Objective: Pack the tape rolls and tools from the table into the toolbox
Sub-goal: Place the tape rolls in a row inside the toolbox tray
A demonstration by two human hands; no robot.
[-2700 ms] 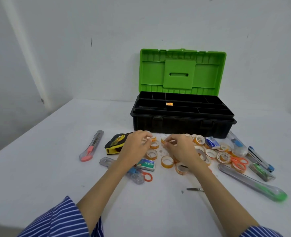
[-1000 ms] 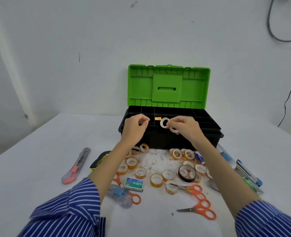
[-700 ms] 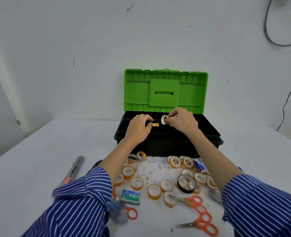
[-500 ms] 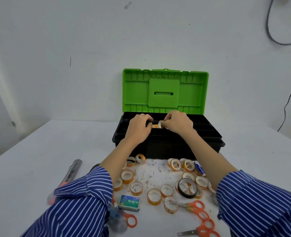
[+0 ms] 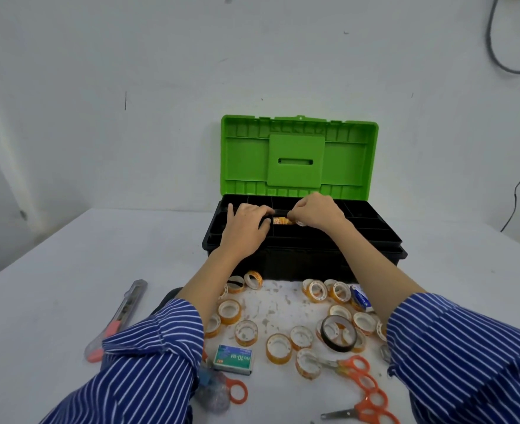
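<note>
The black toolbox (image 5: pixel 301 258) stands open with its green lid (image 5: pixel 297 157) upright. Both my hands are over its top tray. My right hand (image 5: pixel 315 211) pinches a small white tape roll (image 5: pixel 301 222) down in a middle compartment, beside an orange item (image 5: pixel 281 221). My left hand (image 5: pixel 246 229) lies over the tray's divider with its fingertips dipped into the neighbouring compartment; anything it holds is hidden. Several orange-cored tape rolls (image 5: pixel 278 348) and one black tape roll (image 5: pixel 336 333) lie on the table in front of the box.
On the white table (image 5: pixel 53 286) lie a utility knife (image 5: pixel 121 319) at the left, a box of staples (image 5: pixel 233 359), orange scissors (image 5: pixel 355 371) and a second pair (image 5: pixel 364 408) at the front right, packaged scissors (image 5: pixel 225 390), and a small blue-white box (image 5: pixel 359 296).
Both hands lifted small tape rolls from the table and carried them to the toolbox tray. Over the last half second the right hand lowered its roll into the compartment.
</note>
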